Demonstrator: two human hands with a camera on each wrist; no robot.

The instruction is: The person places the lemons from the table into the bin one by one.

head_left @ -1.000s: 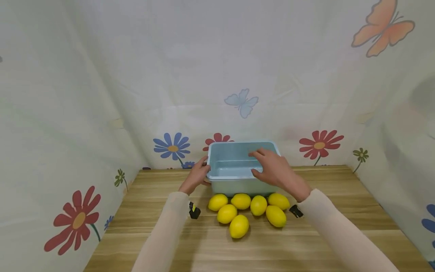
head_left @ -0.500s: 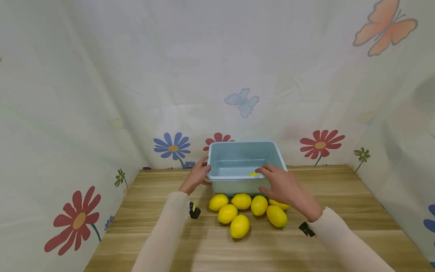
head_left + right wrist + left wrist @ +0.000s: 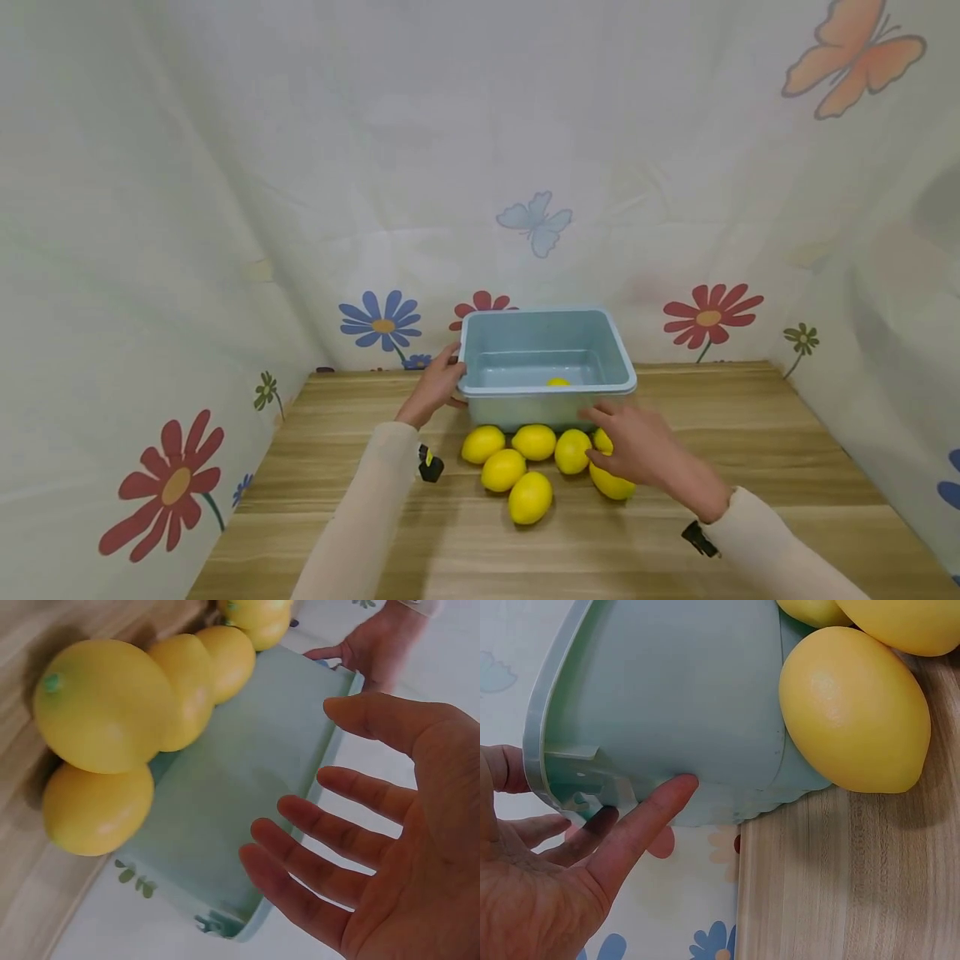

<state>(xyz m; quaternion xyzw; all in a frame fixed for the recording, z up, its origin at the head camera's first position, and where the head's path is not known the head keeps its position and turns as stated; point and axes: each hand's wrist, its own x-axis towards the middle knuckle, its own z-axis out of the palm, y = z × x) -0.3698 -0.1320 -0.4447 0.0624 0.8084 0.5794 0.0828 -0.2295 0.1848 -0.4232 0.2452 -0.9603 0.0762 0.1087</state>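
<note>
My left hand (image 3: pixel 435 385) holds the left end of a light blue plastic bin (image 3: pixel 547 408). In the left wrist view, one finger lies against the bin's side wall and others curl at its rim. Inside the bin, the top of one yellow lemon (image 3: pixel 558 382) shows above the near rim. Several more lemons (image 3: pixel 530 497) lie on the table along the bin's front. My right hand (image 3: pixel 645 446) hovers over the rightmost lemons (image 3: pixel 613 482), partly covering them in the head view. Its fingers are spread and the palm is bare in the right wrist view.
The wooden table (image 3: pixel 360 475) ends at a white cloth backdrop (image 3: pixel 405 167) printed with flowers and butterflies. The bin stands near the table's back edge. Small black wrist devices (image 3: pixel 431 464) sit at the cuffs of both light sleeves.
My right hand has moved from above the bin, back and down to the lemons in front. A lemon now shows inside the bin. My left hand stays at the bin's left end.
</note>
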